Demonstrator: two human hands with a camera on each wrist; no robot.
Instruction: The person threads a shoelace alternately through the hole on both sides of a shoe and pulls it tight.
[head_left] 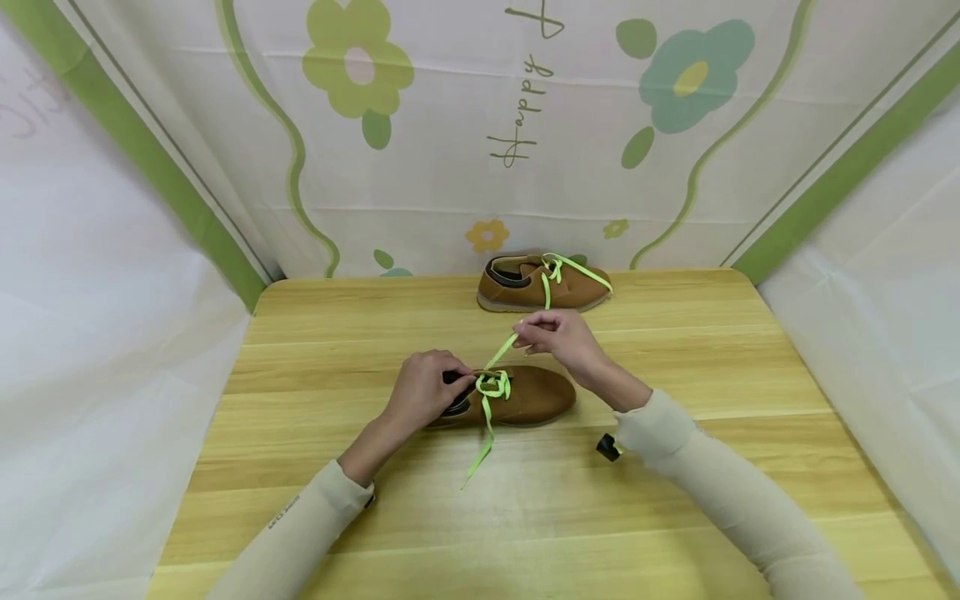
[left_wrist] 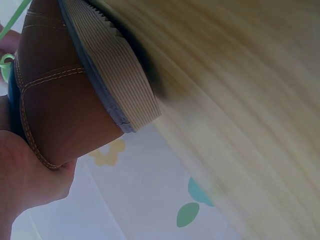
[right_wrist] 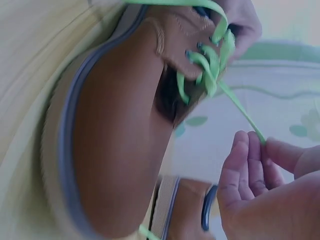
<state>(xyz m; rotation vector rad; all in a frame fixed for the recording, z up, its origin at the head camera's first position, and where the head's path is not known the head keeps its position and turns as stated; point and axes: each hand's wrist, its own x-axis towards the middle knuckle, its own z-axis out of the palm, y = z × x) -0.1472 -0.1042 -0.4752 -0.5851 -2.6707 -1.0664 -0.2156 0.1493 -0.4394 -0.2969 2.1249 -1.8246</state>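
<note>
A brown leather shoe (head_left: 542,395) lies on the wooden table, toe to the right, with neon-green laces through its eyelets. My left hand (head_left: 423,387) pinches the shoe's upper edge by the opening, beside the eyelets; its exact hold is partly hidden. My right hand (head_left: 561,340) pinches one end of the green shoelace (head_left: 501,350) between thumb and fingers, above and beyond the shoe. That lace runs straight from the knotted part (right_wrist: 212,75) in the right wrist view. The other lace end (head_left: 480,458) hangs over the near side onto the table.
A matching brown shoe (head_left: 517,292) with green laces stands at the table's back edge, against a floral-printed cloth (head_left: 450,167). White cloth walls rise on the left and right of the table (head_left: 480,542). A small black object (head_left: 608,447) is by the right cuff.
</note>
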